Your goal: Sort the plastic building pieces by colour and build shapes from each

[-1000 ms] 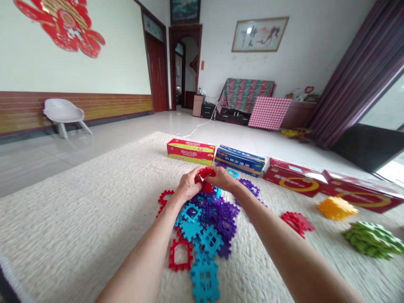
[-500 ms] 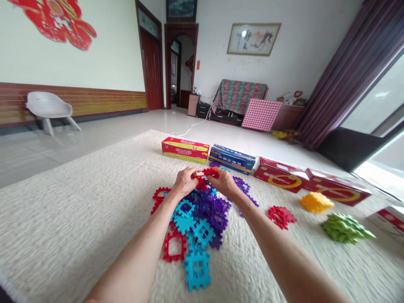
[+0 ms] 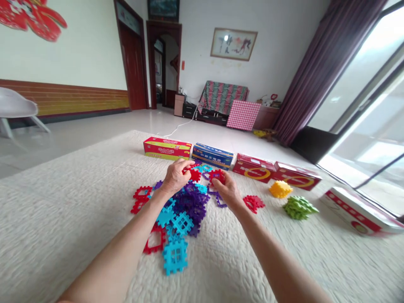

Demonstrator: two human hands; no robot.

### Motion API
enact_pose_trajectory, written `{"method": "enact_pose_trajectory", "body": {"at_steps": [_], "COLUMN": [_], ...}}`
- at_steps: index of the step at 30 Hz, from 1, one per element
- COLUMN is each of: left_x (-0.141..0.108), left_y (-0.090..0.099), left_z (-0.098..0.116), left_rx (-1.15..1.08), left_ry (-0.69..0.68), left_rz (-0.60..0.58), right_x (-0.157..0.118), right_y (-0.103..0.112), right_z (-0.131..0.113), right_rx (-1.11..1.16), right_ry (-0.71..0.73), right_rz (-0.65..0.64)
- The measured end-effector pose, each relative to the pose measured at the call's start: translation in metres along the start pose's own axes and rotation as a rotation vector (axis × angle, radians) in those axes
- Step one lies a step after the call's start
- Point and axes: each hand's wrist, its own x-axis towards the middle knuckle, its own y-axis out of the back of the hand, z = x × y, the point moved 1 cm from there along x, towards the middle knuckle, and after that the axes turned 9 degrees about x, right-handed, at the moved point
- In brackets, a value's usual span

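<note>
From the head view, red toothed pieces [image 3: 195, 175] are pinched between the nearly closed thumb and fingers of the left hand [image 3: 176, 176], jutting past the fingertips. A red frame [image 3: 216, 174] is gripped narrowly by the right hand [image 3: 228, 190], its far part uncovered. Purple pieces [image 3: 191, 202] are heaped between the forearms.

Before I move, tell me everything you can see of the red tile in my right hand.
The red tile looks like thin plastic, with teeth and notches along its edge. Your right hand grips its near right side, covering part of it. It is right of your left hand, nearer than the blue box. Blur hides finer detail, and its exact tilt is unclear.
</note>
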Motion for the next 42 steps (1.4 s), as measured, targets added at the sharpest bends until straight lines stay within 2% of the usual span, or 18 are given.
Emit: {"method": "enact_pose_trajectory", "body": {"at_steps": [3,7,11,14,17,19,23,26,29,34,39,42], "left_x": [-0.001,-0.007,-0.011,-0.012,-0.013,-0.014,-0.02,-0.026,-0.031,-0.032,-0.027,-0.026], "left_y": [-0.012,-0.04,-0.066,-0.081,-0.098,-0.111,-0.138,-0.154,-0.164,-0.172,-0.174,-0.172], "left_z": [0.033,0.078,0.115,0.135,0.15,0.159,0.175,0.183,0.187,0.18,0.161,0.152], "left_rx": [-0.11,-0.225,-0.265,-0.293,-0.335,-0.377,-0.458,-0.499,-0.542,-0.633,-0.759,-0.711], "left_ry": [-0.075,-0.198,-0.227,-0.204,-0.146,-0.093,0.011,0.061,0.076,0.075,0.245,0.393], "left_rz": [0.007,-0.042,-0.086,-0.118,-0.149,-0.179,-0.223,-0.25,-0.29,-0.352,-0.338,-0.322], "right_x": [-0.02,-0.044,-0.057,-0.06,-0.06,-0.061,-0.063,-0.064,-0.063,-0.058,-0.058,-0.058], "right_y": [0.019,0.045,0.066,0.08,0.095,0.106,0.131,0.148,0.161,0.172,0.177,0.179], "right_z": [0.0,0.0,-0.003,-0.005,-0.006,-0.006,-0.004,0.003,0.015,0.026,0.026,0.027], "right_rx": [0.146,0.327,0.478,0.59,0.601,0.52,0.252,0.012,-0.224,-0.577,-0.704,-0.718], "right_ry": [-0.1,-0.279,-0.359,-0.366,-0.36,-0.309,-0.117,-0.051,0.03,0.131,0.19,0.182], "right_rz": [0.019,0.022,0.037,0.052,0.091,0.152,0.233,0.282,0.382,0.457,0.516,0.532]}}
